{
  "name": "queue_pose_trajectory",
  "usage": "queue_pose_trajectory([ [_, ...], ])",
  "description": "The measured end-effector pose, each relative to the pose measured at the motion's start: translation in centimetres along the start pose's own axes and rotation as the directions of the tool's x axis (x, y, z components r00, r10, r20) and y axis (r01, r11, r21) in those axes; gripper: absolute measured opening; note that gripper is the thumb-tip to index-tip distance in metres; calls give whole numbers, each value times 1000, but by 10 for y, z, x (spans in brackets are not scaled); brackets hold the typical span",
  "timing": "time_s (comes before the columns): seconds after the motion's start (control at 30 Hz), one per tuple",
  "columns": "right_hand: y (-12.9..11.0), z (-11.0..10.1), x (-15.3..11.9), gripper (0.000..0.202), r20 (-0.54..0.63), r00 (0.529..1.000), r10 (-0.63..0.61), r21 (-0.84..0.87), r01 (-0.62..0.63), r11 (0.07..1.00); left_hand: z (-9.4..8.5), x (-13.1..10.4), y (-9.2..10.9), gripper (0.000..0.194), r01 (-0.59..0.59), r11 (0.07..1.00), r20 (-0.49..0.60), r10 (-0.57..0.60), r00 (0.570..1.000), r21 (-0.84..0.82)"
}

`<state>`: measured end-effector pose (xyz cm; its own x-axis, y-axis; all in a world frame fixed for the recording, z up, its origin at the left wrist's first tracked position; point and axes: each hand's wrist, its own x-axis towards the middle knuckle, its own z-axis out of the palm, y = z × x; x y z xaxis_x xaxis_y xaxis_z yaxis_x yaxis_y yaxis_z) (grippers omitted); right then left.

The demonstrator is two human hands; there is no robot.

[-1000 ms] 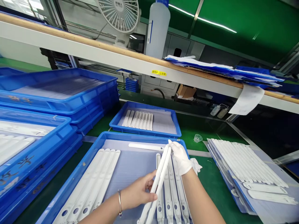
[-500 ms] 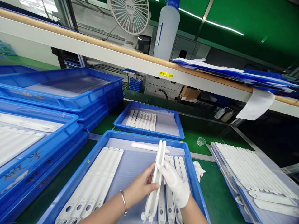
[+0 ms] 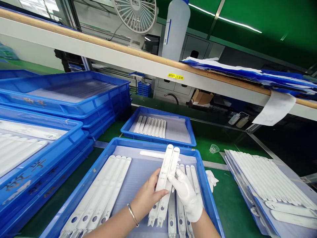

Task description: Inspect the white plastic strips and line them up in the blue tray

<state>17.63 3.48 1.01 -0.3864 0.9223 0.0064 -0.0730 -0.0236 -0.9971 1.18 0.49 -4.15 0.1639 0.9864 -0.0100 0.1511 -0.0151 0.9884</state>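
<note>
Two long white plastic strips [image 3: 169, 165] stand side by side in my hands, tilted above a blue tray [image 3: 116, 142]. Their rounded ends point away from me, and the notched ends with a round hole point toward me. My bare left hand [image 3: 151, 189] is closed around their left edge, thumb across the front. My right hand [image 3: 187, 195], in a white glove, grips the right strip from its side; some of its fingertips are hidden. More white strips [image 3: 109, 185] lie in a row at the tray's left, and others [image 3: 182, 211] lie under my right hand.
A smaller blue tray [image 3: 192, 132] with short white pieces stands behind. Stacked blue trays [image 3: 81, 129] rise at the left. On the right lies a pile of white strips [image 3: 267, 175] on sheets. A shelf [image 3: 148, 62] with a fan [image 3: 135, 13] and a bottle [image 3: 176, 29] crosses above.
Both hands have turned the two strips, so that their broad faces now show instead of their narrow edges. Their lower ends have come up slightly.
</note>
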Motion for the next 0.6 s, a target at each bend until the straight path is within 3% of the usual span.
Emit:
queue_pose_trajectory([
  [0.3,7,0,0,37,-8,1000,-6,-22,6,1000,2,-3,5,64,43,995,-8,-42,999,91],
  [0.43,1,-2,1,46,-24,999,-41,-47,40,998,2,-3,8,61,44,994,-13,-43,999,103],
  [0.53,-17,-10,3,57,-171,979,-110,-134,88,987,2,-3,10,61,26,993,10,-27,1000,113],
  [0.6,-34,-16,6,59,-296,946,-130,-256,53,965,2,-4,12,63,30,991,56,-38,998,133],
])
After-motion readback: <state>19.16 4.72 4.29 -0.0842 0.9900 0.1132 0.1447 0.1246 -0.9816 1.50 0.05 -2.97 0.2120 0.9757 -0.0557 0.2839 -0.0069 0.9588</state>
